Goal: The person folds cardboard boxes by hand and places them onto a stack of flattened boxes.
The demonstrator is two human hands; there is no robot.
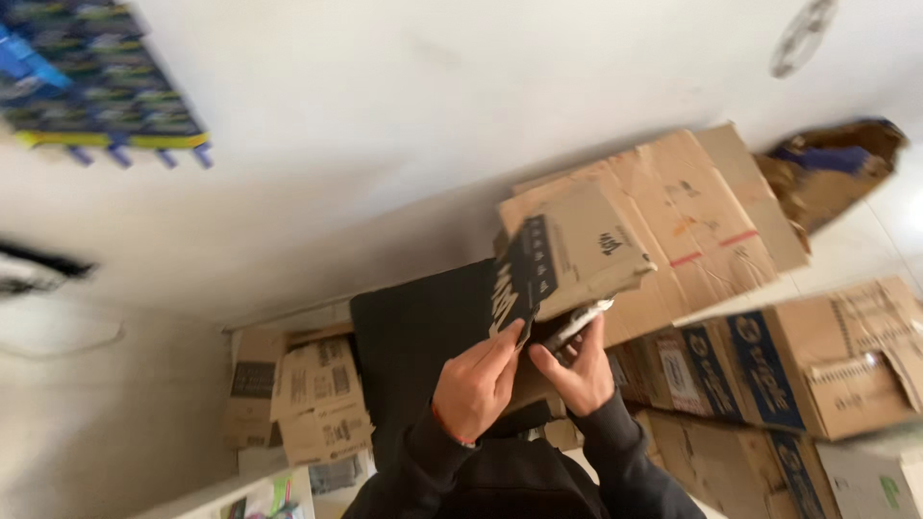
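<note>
Here, hands [524,380] on cardboard box [567,255]

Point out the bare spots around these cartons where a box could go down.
Bare floor shows at the far right, between the flattened brown carton and the blue-printed carton. The pale surface at left, beside the small flattened cartons, is bare too. Around both hands, left hand and right hand, it is crowded.

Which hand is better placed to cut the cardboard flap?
Likely the right hand: it holds a slim tool against the cardboard flap. The left hand only steadies the flap's black edge.
</note>
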